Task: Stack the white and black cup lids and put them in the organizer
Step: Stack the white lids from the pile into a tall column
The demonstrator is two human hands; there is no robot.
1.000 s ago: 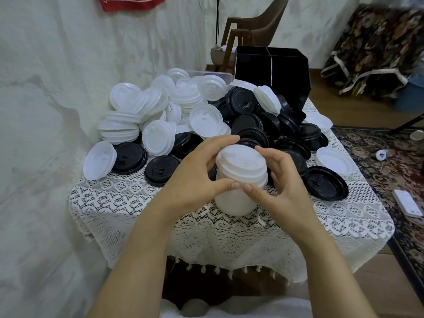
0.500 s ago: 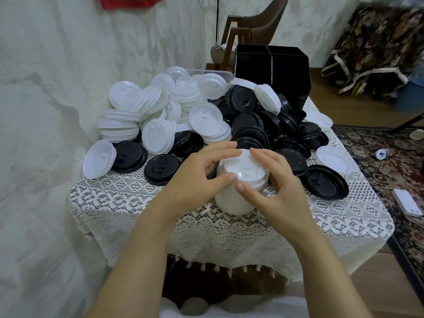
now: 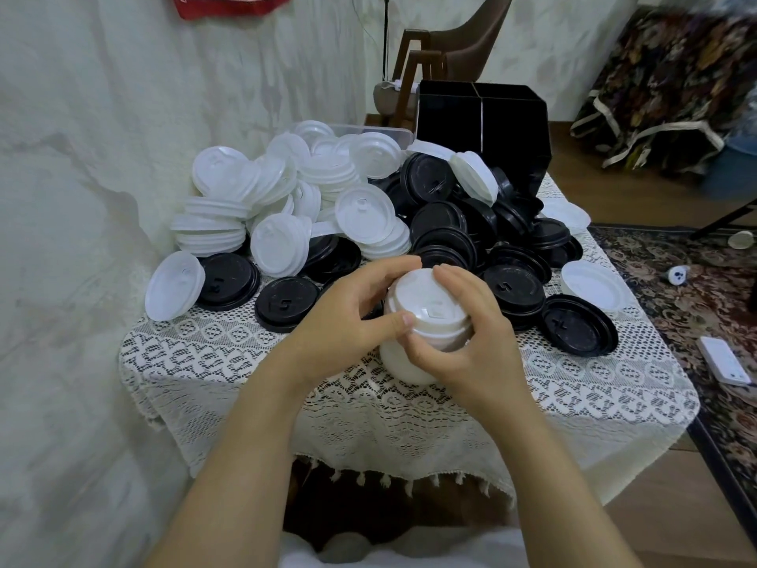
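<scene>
A stack of white lids (image 3: 426, 309) stands on the lace tablecloth (image 3: 254, 362) near the table's front. My left hand (image 3: 348, 309) grips its left side with thumb and curled fingers. My right hand (image 3: 471, 334) wraps round its right side and front. Behind lies a heap of loose white lids (image 3: 286, 190) on the left and black lids (image 3: 471, 231) on the right. The black organizer (image 3: 483, 133) stands at the far edge, behind the black lids.
Single black lids (image 3: 579, 325) and a white lid (image 3: 592, 286) lie near the right edge. A clear plastic bin (image 3: 368, 131) sits behind the white heap. The wall is close on the left. A chair (image 3: 450, 47) stands beyond; carpet with small items lies on the right.
Both hands have closed tighter round the top of the white stack, and the stack looks pressed down slightly. The piles behind have not moved.
</scene>
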